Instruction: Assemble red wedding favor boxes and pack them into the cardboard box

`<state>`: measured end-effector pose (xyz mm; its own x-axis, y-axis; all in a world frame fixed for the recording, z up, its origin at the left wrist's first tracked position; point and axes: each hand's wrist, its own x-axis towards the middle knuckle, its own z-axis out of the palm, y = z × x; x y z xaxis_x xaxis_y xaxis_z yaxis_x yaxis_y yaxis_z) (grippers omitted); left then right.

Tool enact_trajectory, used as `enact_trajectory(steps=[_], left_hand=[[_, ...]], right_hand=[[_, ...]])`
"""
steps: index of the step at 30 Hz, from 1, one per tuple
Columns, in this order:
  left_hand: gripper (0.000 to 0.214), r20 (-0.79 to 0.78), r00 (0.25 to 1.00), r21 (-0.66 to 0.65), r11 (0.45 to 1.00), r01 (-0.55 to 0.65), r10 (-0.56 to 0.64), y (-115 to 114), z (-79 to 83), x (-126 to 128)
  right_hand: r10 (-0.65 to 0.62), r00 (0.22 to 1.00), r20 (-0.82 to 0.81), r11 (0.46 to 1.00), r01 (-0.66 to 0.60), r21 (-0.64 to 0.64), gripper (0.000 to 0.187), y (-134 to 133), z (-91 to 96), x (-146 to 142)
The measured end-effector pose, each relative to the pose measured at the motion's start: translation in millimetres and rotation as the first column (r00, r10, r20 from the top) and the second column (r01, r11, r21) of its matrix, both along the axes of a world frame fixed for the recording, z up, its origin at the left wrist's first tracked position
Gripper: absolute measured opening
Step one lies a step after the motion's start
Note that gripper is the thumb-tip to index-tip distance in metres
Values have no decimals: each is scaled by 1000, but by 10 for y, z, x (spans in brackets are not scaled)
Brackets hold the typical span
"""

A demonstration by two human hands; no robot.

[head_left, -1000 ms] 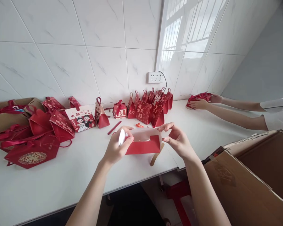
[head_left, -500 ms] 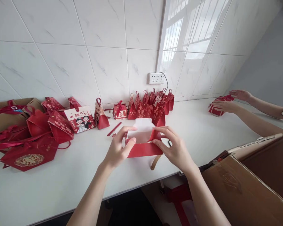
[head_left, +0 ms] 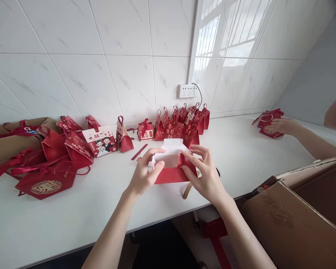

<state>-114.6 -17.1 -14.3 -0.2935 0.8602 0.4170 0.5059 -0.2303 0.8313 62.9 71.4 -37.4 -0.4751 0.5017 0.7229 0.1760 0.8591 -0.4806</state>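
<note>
Both my hands hold a half-folded red paper gift box (head_left: 172, 173) with a white inside just above the white counter (head_left: 72, 216). My left hand (head_left: 144, 175) pinches its left end, thumb on the front and fingers over the white flap. My right hand (head_left: 205, 175) grips its right end, fingers curled over the folded corner. A tan strip handle (head_left: 187, 190) hangs from the box onto the counter.
Several finished red gift boxes (head_left: 182, 125) stand by the wall under a socket (head_left: 187, 90). Red bags and brown bags (head_left: 44, 157) lie at the left. An open cardboard carton (head_left: 294, 220) sits at the lower right. Another person's hand (head_left: 282, 126) rests on red boxes (head_left: 268, 118) at the far right.
The box's white flap has been folded up and my right hand has closed onto its right end. The other person's hands moved their red boxes to the right along the counter.
</note>
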Motion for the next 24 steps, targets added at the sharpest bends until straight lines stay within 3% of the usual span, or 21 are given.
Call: enact_trajectory(steps=[6,10,13,15,18,24], left_hand=[[26,-63,998,-7,1000,31,-31,-5,46,-5],[44,-49,973,-12,974,225,-225,-37,18,-129],[56,77,922,-39,923,383,-380,-50,-5,-253],[55,148,900,-37,907,420,-411,-49,-6,-296],[42,168,924,-50,933,355,-343,-42,10,-273],[26,18,992,-55,991,125,-125,-44,54,-112]], right_hand=[[-1,1000,-14,989,-1,-148,32,-18,65,3],[-30,999,-46,970,18,-243,29,-46,109,-4],[-31,999,-40,965,19,-262,24,-48,117,-9],[-26,999,-24,967,19,-254,21,-38,114,-13],[-15,1000,4,972,16,-234,22,-17,102,-14],[0,1000,16,979,3,-205,22,-19,74,4]])
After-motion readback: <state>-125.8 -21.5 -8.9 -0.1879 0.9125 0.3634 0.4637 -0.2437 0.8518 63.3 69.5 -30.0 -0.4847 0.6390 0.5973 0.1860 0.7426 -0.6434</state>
